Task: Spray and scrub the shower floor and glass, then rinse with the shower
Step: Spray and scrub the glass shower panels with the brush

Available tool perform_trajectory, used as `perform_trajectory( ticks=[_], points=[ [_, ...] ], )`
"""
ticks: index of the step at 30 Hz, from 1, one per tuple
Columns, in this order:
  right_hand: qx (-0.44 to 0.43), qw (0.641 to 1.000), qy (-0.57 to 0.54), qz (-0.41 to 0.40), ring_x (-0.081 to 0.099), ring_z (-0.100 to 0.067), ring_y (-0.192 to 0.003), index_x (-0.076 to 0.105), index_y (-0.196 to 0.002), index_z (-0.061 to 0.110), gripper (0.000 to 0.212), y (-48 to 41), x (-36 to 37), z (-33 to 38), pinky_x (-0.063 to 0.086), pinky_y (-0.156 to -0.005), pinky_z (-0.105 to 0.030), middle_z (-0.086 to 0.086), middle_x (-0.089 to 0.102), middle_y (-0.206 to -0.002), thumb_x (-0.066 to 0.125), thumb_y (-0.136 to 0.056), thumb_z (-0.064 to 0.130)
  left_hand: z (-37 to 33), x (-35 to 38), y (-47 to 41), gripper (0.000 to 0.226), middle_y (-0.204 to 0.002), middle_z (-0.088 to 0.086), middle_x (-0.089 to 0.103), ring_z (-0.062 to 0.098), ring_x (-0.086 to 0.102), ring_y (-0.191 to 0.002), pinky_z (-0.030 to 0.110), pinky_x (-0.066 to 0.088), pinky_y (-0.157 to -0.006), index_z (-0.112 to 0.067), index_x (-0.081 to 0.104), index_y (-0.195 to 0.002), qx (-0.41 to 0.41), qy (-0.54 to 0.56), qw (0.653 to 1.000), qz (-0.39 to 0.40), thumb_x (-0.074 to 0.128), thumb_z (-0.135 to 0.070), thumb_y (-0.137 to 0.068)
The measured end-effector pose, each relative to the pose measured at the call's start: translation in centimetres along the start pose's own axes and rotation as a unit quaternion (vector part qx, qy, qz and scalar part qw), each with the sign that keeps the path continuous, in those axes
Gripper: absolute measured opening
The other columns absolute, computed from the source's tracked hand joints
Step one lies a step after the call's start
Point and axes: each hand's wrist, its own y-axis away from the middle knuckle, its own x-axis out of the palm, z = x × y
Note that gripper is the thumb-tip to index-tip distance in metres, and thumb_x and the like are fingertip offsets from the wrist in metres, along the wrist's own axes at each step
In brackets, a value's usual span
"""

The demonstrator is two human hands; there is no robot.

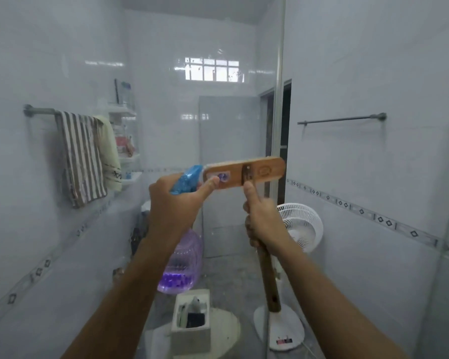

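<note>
My left hand (174, 203) grips a spray bottle (182, 263) with a blue trigger head and a clear purple body holding purple liquid; its thumb rests on the wooden brush head (259, 171). My right hand (262, 218) is closed around the brush's wooden handle (268, 278), thumb up near the head. The brush head is held level at chest height against the glass panel (231, 125), bristles facing the glass. The glass edge (279, 99) runs vertically just right of the brush.
Beyond the glass: a striped towel (81, 156) on a rail at left, a white corner shelf (126, 141) with toiletries, a white pedestal fan (301, 226), a grey concrete block (192, 325) on the floor. An empty rail (342, 119) hangs on the right wall.
</note>
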Motion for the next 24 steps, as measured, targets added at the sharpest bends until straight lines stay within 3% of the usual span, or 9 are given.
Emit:
perform_trajectory(
  ticks=[3, 6, 9, 11, 15, 18, 21, 24],
  points=[
    [-0.018, 1.000, -0.017, -0.009, 0.034, -0.013, -0.039, 0.041, -0.069, 0.022, 0.056, -2.9, -1.2, 5.7, 0.032, -0.040, -0.022, 0.003, 0.034, -0.052, 0.038, -0.090, 0.074, -0.1, 0.6, 0.6, 0.033, -0.064, 0.008, 0.067, 0.027, 0.065, -0.055, 0.047, 0.060, -0.060, -0.004, 0.068, -0.077, -0.016, 0.007, 1.000, 0.005, 0.080, -0.034, -0.084],
    [-0.043, 0.999, -0.006, -0.021, 0.034, -0.013, -0.038, 0.039, -0.064, 0.023, 0.058, -3.4, -0.8, 5.9, 0.033, -0.039, -0.022, 0.004, 0.034, -0.050, 0.038, -0.089, 0.075, 0.2, 0.8, 1.5, 0.034, -0.063, 0.008, 0.066, 0.028, 0.065, -0.054, 0.048, 0.060, -0.058, -0.006, 0.068, -0.076, -0.039, 0.008, 0.999, 0.007, 0.080, -0.037, -0.084],
    [-0.055, 0.997, 0.025, -0.044, 0.035, -0.012, -0.041, 0.044, -0.065, 0.020, 0.059, -0.7, 0.6, -0.8, 0.033, -0.040, -0.024, 0.007, 0.036, -0.049, 0.037, -0.091, 0.073, 1.1, 0.7, 3.0, 0.034, -0.061, 0.008, 0.066, 0.031, 0.064, -0.052, 0.050, 0.057, -0.052, -0.008, 0.069, -0.075, -0.058, 0.011, 0.998, 0.022, 0.079, -0.039, -0.083],
    [-0.013, 0.998, 0.023, -0.062, 0.037, -0.011, -0.044, 0.050, -0.068, 0.018, 0.062, 2.6, 1.8, -7.7, 0.033, -0.042, -0.026, 0.007, 0.040, -0.051, 0.038, -0.086, 0.076, 1.7, 0.5, 3.7, 0.034, -0.060, 0.010, 0.065, 0.029, 0.062, -0.051, 0.045, 0.055, -0.050, -0.006, 0.069, -0.072, -0.060, 0.004, 0.998, 0.023, 0.080, -0.037, -0.082],
    [0.042, 0.998, 0.028, -0.030, 0.038, -0.014, -0.048, 0.049, -0.063, 0.021, 0.065, 7.5, 2.6, -14.8, 0.033, -0.046, -0.026, 0.004, 0.040, -0.052, 0.040, -0.079, 0.084, 2.5, 0.3, 4.8, 0.032, -0.057, 0.008, 0.061, 0.023, 0.057, -0.052, 0.016, 0.044, -0.045, -0.002, 0.067, -0.070, -0.042, -0.014, 0.999, 0.030, 0.081, -0.027, -0.083],
    [0.019, 0.999, 0.034, -0.029, 0.039, -0.011, -0.044, 0.050, -0.069, 0.018, 0.057, 4.9, 1.7, -10.1, 0.034, -0.040, -0.023, 0.008, 0.040, -0.049, 0.040, -0.089, 0.069, 3.3, 0.4, 5.3, 0.027, -0.059, 0.006, 0.062, 0.021, 0.058, -0.050, 0.022, 0.047, -0.045, -0.004, 0.068, -0.073, -0.051, -0.008, 0.998, 0.038, 0.081, -0.025, -0.084],
    [0.012, 0.999, 0.000, -0.047, 0.036, -0.016, -0.038, 0.041, -0.064, 0.021, 0.057, 1.0, 0.3, -3.4, 0.034, -0.039, -0.023, 0.001, 0.036, -0.050, 0.039, -0.093, 0.070, 3.6, 0.8, 5.9, 0.023, -0.062, 0.001, 0.063, 0.014, 0.061, -0.054, 0.012, 0.046, -0.048, -0.006, 0.070, -0.079, -0.054, -0.006, 0.997, 0.045, 0.079, -0.026, -0.085],
    [0.010, 0.999, -0.015, -0.033, 0.034, -0.014, -0.035, 0.037, -0.062, 0.022, 0.058, -0.2, -0.1, -1.7, 0.033, -0.039, -0.022, 0.001, 0.033, -0.049, 0.039, -0.091, 0.072, 3.6, 0.9, 6.7, 0.023, -0.062, 0.001, 0.064, 0.016, 0.061, -0.055, 0.015, 0.049, -0.050, -0.007, 0.070, -0.079, -0.079, -0.004, 0.996, 0.044, 0.079, -0.027, -0.084]
  ],
)
